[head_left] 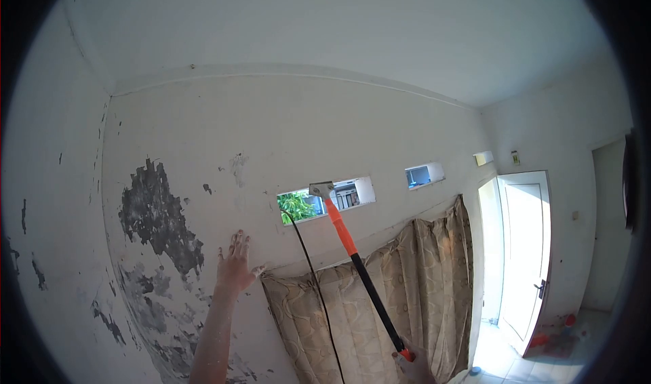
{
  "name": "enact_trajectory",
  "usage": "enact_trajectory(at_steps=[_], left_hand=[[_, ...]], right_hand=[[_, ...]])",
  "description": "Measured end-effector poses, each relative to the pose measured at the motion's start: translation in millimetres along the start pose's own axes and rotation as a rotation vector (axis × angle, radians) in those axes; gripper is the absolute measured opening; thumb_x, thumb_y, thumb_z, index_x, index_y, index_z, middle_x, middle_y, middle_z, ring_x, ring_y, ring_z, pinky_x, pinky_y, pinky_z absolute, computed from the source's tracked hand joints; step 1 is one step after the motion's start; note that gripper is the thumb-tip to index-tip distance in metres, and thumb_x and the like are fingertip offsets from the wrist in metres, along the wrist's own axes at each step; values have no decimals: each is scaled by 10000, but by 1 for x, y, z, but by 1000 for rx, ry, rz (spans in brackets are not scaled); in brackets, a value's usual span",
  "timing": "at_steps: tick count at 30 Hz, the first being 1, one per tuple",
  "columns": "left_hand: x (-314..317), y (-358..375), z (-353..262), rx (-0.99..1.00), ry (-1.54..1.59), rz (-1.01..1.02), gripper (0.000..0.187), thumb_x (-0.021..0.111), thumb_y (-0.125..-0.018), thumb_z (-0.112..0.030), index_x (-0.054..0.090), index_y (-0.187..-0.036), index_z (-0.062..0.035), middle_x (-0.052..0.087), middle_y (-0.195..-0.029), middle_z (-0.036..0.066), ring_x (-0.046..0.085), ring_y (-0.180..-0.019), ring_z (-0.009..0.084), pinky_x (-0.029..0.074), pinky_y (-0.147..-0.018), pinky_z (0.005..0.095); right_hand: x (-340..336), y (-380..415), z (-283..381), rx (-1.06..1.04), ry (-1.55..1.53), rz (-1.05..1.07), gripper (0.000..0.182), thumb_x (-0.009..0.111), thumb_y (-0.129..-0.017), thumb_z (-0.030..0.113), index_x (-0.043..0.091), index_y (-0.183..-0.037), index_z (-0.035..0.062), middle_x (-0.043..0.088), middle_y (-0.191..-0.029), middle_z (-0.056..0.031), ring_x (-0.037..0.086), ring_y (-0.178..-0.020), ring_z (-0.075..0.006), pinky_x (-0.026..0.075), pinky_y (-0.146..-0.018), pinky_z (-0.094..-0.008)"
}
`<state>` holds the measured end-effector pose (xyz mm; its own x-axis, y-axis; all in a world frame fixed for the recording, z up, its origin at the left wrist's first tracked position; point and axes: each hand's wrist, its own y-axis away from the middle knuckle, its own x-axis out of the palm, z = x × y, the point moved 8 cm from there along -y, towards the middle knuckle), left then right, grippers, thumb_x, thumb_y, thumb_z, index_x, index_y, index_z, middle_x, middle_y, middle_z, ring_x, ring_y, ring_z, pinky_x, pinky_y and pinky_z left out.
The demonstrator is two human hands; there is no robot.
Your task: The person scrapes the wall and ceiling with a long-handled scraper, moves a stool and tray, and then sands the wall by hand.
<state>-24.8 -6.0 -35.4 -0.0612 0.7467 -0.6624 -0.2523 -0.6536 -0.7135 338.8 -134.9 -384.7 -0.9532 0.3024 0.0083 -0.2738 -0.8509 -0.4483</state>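
My left hand (237,269) is open, fingers spread, at the off-white wall (251,133) beside the upper left corner of the curtain. White dust coats its fingers and forearm. In my right hand (415,367), at the bottom of the view, is the lower end of a long-handled scraper (369,286). Its handle is black with orange sections and slants up to the left. The scraper's metal head overlaps the vent opening (366,189) in this view. Left of my left hand, a large grey patch (159,211) shows where the paint is gone.
A patterned brown curtain (407,269) hangs below the vent openings. One black cable (312,269) runs down from the vent across it. To the right stands an open white door (525,248), with red items (542,340) on the floor near it. More flaked paint marks the left wall.
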Motion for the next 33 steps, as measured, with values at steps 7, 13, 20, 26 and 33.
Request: enact_trajectory(at_steps=[7,13,20,26,33], left_hand=[[-14,16,12,24,335,-15,670,615,-897,-361,363,-1450,-79,260,-1556,104,326,-1400,282,327,-1128,461],[-30,12,3,39,360,-150,645,642,-868,-273,383,-1427,-83,363,-1479,133,374,-1358,311,370,-1093,462],[-13,0,-11,-69,356,-272,686,680,-826,-240,369,-1416,-79,362,-1434,184,366,-1338,346,374,-1076,468],[-1,3,-9,-90,238,-331,703,706,-799,-258,379,-1380,-35,368,-1415,191,339,-1347,339,362,-1057,490],[15,-2,-11,-68,170,-351,737,713,-777,-379,397,-1338,-20,338,-1425,225,304,-1353,392,288,-1077,572]], right_hand=[[-9,91,-49,-154,-169,-221,411,735,-863,141,617,-1253,86,332,-566,94,284,-454,-39,216,-407,-259],[-17,118,-37,13,-28,-148,417,669,-899,104,578,-1306,89,377,-642,80,357,-544,-31,276,-454,-246],[-71,16,43,-77,206,-247,515,497,-963,107,381,-1455,8,512,-749,7,419,-599,-44,387,-539,-217],[-92,-100,83,-271,350,-389,506,473,-979,105,355,-1458,-7,668,-945,-99,528,-738,-99,457,-720,-251],[-116,-214,134,-450,386,-540,463,452,-964,136,439,-1421,65,643,-865,-166,633,-766,-232,485,-729,-349]])
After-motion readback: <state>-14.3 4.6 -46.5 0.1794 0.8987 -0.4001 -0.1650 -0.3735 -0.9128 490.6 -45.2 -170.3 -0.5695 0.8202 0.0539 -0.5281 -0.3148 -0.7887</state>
